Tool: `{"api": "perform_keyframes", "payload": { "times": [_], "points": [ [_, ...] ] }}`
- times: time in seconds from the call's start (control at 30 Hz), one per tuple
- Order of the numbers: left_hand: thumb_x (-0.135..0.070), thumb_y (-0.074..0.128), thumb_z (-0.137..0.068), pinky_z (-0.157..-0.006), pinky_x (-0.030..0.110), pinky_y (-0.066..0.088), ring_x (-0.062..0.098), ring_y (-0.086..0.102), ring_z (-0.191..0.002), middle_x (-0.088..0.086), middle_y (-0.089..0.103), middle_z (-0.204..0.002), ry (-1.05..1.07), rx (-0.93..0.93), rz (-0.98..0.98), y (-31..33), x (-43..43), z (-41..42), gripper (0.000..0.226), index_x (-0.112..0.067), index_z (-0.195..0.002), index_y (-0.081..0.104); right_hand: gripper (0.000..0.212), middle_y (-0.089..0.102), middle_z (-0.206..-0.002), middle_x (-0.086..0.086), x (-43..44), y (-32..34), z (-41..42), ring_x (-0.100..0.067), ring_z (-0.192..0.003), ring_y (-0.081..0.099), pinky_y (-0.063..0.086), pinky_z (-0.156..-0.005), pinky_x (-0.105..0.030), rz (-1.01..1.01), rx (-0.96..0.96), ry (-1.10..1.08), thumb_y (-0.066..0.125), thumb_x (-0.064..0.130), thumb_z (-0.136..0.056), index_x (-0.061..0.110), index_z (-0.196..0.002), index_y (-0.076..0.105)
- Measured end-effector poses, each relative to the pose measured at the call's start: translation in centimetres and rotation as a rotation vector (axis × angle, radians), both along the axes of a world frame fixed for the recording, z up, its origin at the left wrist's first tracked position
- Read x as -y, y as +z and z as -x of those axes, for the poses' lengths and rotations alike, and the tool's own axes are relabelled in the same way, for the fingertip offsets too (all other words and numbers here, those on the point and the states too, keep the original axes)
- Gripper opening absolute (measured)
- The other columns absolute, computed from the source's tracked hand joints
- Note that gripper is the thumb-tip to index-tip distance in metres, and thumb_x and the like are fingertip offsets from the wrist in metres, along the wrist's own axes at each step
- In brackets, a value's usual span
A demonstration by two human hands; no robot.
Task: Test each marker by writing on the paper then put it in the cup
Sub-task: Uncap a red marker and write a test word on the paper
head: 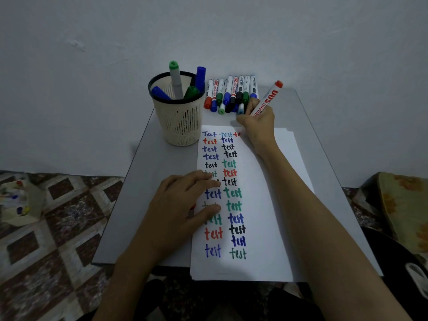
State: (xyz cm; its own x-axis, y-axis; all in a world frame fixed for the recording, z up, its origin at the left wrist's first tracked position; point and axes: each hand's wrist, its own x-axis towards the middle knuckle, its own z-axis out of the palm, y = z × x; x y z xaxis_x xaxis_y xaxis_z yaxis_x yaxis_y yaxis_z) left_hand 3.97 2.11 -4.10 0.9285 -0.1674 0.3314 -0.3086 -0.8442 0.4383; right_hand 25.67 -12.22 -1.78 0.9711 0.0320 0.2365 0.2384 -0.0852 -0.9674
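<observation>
Red marker mid-test, at the top of a third column

The mesh cup (178, 121) stands at the worktop's (129, 216) far left, already holding green and blue markers. My left hand (176, 205) lies flat with fingers straight, pressing the paper (266, 216) still and holding nothing that I can see. Two columns of "test" fill the sheet. A row of markers (231, 93) waits behind it. My right hand (257, 126) is curled round the red marker (269, 97), a white barrel with red print and a red end, its tip hidden by my fingers just past a red "te". Next, I judge: finish the word, cap it, drop it in the cup.
</observation>
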Motion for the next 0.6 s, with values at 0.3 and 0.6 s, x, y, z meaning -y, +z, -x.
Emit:
{"api": "perform_keyframes", "payload": {
  "times": [0.3, 0.6],
  "points": [
    [-0.058, 0.043, -0.087, -0.104, 0.027, 0.025, -0.001, 0.040, -0.125, -0.016, 0.047, -0.136, 0.001, -0.005, 0.010, 0.05, 0.00, 0.00, 0.047, -0.032, -0.126, 0.053, 0.040, 0.041, -0.069, -0.001, 0.09, -0.03, 0.03, -0.008, -0.060, 0.046, 0.044, -0.057, -0.012, -0.018, -0.024, -0.036, 0.063, -0.012, -0.077, 0.017, -0.069, 0.036],
    [-0.058, 0.044, -0.087, -0.104, 0.024, 0.024, -0.001, 0.040, -0.125, -0.017, 0.047, -0.136, 0.004, -0.006, 0.003, 0.14, -0.02, 0.02, 0.047, -0.033, -0.126, 0.053, 0.041, 0.042, -0.067, 0.002, 0.06, -0.11, 0.00, -0.006, -0.060, 0.045, 0.043, -0.056, -0.010, 0.023, 0.000, -0.035, 0.063, -0.010, -0.076, 0.021, -0.068, 0.038]
  ]
}}
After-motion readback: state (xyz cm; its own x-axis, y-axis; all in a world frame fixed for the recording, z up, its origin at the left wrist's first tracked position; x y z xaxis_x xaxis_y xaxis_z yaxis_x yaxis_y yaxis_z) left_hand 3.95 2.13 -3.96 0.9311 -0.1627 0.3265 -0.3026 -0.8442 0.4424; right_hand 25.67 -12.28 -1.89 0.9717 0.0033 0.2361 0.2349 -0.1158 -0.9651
